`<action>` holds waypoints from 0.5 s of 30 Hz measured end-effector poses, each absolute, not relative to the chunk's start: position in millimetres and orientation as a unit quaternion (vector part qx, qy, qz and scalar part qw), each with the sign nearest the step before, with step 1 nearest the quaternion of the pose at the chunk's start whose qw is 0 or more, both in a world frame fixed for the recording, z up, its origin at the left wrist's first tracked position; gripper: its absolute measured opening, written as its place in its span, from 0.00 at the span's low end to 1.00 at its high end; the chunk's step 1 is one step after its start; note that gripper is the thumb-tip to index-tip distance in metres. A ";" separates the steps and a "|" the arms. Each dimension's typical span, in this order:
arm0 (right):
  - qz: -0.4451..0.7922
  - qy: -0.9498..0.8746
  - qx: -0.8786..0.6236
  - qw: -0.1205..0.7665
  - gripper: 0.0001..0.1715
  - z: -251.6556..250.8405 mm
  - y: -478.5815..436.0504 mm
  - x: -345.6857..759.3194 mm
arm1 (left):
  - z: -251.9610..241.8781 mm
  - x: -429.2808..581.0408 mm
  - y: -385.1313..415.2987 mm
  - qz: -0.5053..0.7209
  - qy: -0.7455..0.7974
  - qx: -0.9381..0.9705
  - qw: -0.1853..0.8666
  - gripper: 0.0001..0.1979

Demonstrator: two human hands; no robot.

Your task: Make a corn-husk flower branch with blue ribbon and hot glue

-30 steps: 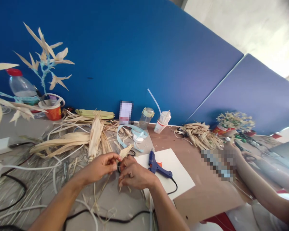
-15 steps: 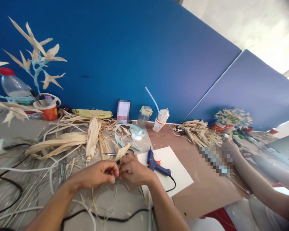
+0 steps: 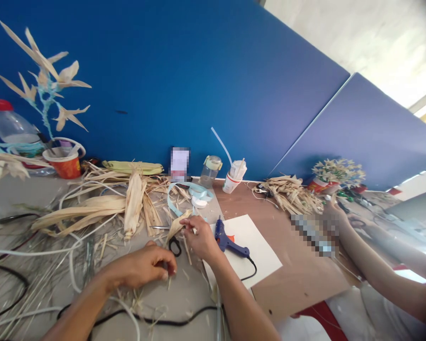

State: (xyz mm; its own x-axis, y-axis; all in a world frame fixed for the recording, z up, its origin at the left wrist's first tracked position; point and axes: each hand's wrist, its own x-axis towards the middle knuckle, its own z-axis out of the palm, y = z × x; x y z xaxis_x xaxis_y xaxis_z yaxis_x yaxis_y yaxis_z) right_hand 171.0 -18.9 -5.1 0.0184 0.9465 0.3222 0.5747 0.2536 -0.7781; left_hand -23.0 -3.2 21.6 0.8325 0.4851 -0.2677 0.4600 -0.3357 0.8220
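Observation:
My left hand (image 3: 142, 267) rests on the grey table with its fingers curled in a pinch over thin husk shreds. My right hand (image 3: 199, 237) lies further out, fingers closed on a pale dried corn husk strip (image 3: 177, 223). Black-handled scissors (image 3: 173, 245) lie on the table between the two hands. A blue glue gun (image 3: 227, 241) lies on a white sheet (image 3: 255, 246) just right of my right hand.
Dried corn husks (image 3: 102, 206) and a light blue ribbon (image 3: 190, 194) cover the table behind my hands. A red cup (image 3: 66, 163), bottle (image 3: 10, 128), jar (image 3: 211, 170) and white cup (image 3: 234, 177) stand along the blue partition. Another person's arm (image 3: 376, 270) reaches in at right. Black cable (image 3: 156, 319) runs near me.
My hands have come apart: the right one moved forward with the husk strip, the left one drew back toward me and lowered onto the table.

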 end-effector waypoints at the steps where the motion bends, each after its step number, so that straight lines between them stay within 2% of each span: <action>1: 0.219 -0.656 -0.576 0.436 0.15 -5.5 -18.7 171.2 | 23.5 -23.3 -2.0 0.016 0.291 0.814 0.502 0.12; 8: 0.240 -0.600 -0.587 0.488 0.13 -8.9 -17.1 172.5 | 21.5 -22.8 2.7 0.024 0.297 0.793 0.531 0.11; 15: 0.247 -0.599 -0.571 0.504 0.12 -9.2 -17.2 170.8 | 13.5 -18.2 -4.5 0.005 0.313 0.807 0.500 0.12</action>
State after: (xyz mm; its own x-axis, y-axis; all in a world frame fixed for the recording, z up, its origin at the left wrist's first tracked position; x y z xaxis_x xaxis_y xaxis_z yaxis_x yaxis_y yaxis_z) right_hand 170.8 -17.2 -9.2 0.1600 0.9332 0.3217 0.4356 0.2257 -0.8714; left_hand -18.2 -4.5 13.5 0.8041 0.5107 -0.3042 0.4997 -0.3036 0.8112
